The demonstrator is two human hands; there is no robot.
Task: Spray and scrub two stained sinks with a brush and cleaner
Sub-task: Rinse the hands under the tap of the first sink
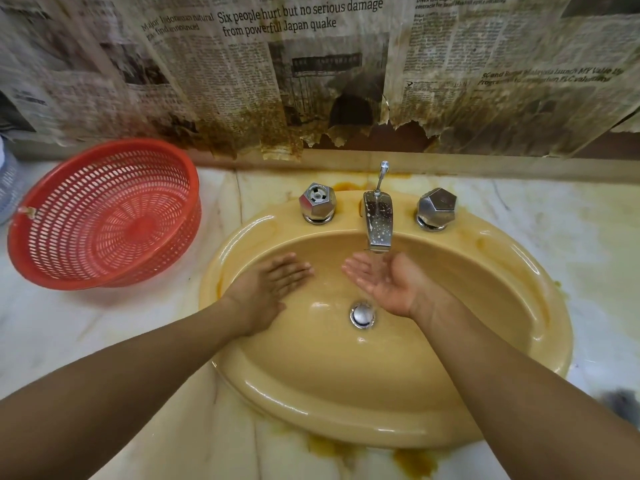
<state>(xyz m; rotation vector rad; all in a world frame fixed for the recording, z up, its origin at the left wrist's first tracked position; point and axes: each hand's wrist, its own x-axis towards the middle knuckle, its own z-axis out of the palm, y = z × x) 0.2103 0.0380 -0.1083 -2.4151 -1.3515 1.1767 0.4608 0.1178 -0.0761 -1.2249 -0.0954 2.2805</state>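
Observation:
A yellow-tan oval sink (519,341) is set into a marble counter, wet and glossy inside. My left hand (266,289) lies palm down with straight fingers on the basin's left inner wall. My right hand (384,282) is palm up and cupped under the chrome spout (378,220), and a thin stream of water falls onto it. The chrome drain plug (362,315) sits between my two wrists. Neither hand holds anything. No brush or cleaner bottle is in view.
Chrome knobs stand left (317,202) and right (436,208) of the spout. A red plastic basket (104,213) leans on the counter at the left. Stained, torn newspaper (311,81) covers the wall. Orange-brown stains (412,462) mark the marble near the sink's front rim.

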